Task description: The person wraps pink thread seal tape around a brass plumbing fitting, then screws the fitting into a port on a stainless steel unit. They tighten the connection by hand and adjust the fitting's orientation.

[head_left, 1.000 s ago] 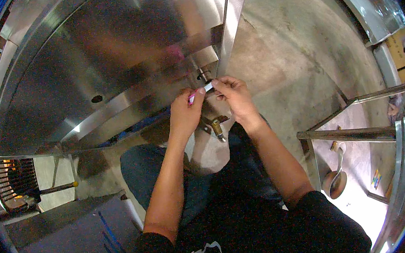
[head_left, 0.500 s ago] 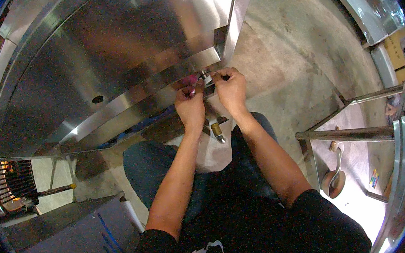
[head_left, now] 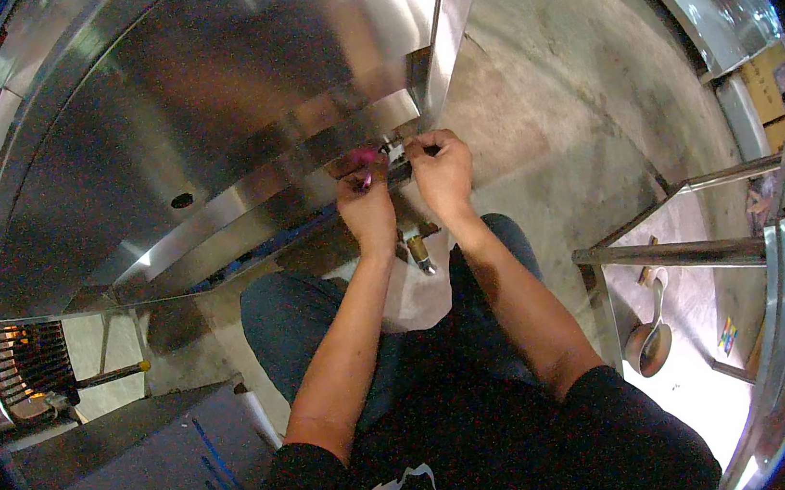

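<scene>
My left hand (head_left: 366, 211) is pinched at the lower edge of a large stainless steel panel (head_left: 231, 99). A shiny purple-pink object shows at its fingertips, too small to name. Close to its right, my right hand (head_left: 444, 176) has thumb and fingers pressed together; what they hold cannot be made out. Between the two sets of fingertips sits a small pale metal fitting (head_left: 396, 153), partly covered by the fingers. Below the hands, between my knees, hangs a brass-coloured pipe fitting (head_left: 417, 243) with a silvery end.
A round hole (head_left: 182, 201) pierces the steel panel at left. To the right, a metal tube frame (head_left: 675, 256) stands near a round pan (head_left: 650, 351) with a long-handled utensil. A grey cabinet (head_left: 137, 468) is at lower left, below a black grate (head_left: 33, 363). Concrete floor (head_left: 554, 130) lies beyond.
My right hand has shifted slightly left, and the fingertips of both hands have moved a little at the small fitting. The view has tilted slightly.
</scene>
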Tool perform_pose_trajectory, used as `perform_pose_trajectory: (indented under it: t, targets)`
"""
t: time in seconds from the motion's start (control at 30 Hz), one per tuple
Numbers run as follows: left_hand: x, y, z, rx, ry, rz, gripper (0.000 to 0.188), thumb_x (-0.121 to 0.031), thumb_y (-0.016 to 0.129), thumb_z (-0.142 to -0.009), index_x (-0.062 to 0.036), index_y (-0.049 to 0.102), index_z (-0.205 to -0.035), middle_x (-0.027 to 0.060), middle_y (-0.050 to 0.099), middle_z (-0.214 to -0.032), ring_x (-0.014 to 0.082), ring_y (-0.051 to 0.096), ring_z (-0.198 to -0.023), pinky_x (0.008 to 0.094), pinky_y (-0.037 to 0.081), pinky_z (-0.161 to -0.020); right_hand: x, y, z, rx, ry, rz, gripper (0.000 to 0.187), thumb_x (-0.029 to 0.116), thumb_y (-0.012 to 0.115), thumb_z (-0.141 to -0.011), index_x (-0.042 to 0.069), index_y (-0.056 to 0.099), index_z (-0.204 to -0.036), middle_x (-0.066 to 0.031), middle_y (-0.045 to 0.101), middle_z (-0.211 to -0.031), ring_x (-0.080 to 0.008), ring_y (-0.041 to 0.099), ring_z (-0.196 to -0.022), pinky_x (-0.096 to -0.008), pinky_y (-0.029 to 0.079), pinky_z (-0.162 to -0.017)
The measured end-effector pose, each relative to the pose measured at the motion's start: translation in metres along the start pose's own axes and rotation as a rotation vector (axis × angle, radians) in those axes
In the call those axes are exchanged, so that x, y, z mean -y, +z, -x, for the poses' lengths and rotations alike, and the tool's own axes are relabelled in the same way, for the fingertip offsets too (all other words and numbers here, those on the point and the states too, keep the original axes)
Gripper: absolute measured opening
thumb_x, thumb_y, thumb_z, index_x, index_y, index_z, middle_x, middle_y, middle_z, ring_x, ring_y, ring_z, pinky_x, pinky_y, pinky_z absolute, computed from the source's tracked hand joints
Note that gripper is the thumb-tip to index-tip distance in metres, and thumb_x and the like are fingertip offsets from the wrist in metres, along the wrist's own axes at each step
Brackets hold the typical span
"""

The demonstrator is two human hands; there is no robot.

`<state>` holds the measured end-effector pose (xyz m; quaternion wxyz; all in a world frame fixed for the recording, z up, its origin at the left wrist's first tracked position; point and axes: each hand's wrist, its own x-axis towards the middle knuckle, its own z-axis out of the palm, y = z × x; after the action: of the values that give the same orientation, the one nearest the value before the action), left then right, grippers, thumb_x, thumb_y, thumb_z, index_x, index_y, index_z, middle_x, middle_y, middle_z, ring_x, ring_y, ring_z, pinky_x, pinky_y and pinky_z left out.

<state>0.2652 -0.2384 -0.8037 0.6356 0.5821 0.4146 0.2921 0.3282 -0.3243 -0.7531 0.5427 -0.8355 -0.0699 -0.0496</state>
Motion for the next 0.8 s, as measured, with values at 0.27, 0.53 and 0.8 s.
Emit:
perform_pose_trajectory:
  t: [0.27, 0.53, 0.8]
  targets:
    - [0.002, 0.006, 0.006, 0.252, -0.382, 0.430, 0.039, -0.036, 0.076, -0.090, -0.0099, 0.060, -0.114, 0.0031, 0.065, -0.091, 0.0121, 0.058, -0.072, 0.0263, 0.049, -0.060, -0.009, 0.004, -0.001, 0.112, 0.239, -0.361, 0.013, 0.013, 0.072, -0.086, 0.001, 0.069, -0.091, -0.0057, 0.067, -0.080, -0.0160, 0.061, -0.072, -0.0316, 0.049, -0.067]
    - [0.015, 0.006, -0.005, 0.334, -0.564, 0.656, 0.039, -0.032, 0.077, -0.090, -0.0099, 0.061, -0.117, 0.0038, 0.066, -0.099, 0.0151, 0.062, -0.081, 0.0280, 0.053, -0.067, -0.046, 0.002, 0.008, 0.209, 0.800, -0.727, 0.029, 0.035, 0.063, -0.095, 0.009, 0.062, -0.108, -0.0004, 0.062, -0.093, -0.0148, 0.056, -0.082, -0.0321, 0.047, -0.075]
    - [0.009, 0.004, -0.005, 0.358, -0.489, 0.634, 0.037, -0.028, 0.075, -0.092, -0.0084, 0.061, -0.120, 0.0061, 0.067, -0.107, 0.0175, 0.065, -0.090, 0.0311, 0.056, -0.074, -0.069, 0.014, 0.022, 0.580, 0.751, -1.044, 0.018, 0.018, 0.060, -0.095, 0.009, 0.063, -0.110, -0.0030, 0.067, -0.091, -0.0176, 0.064, -0.082, -0.0335, 0.053, -0.072]
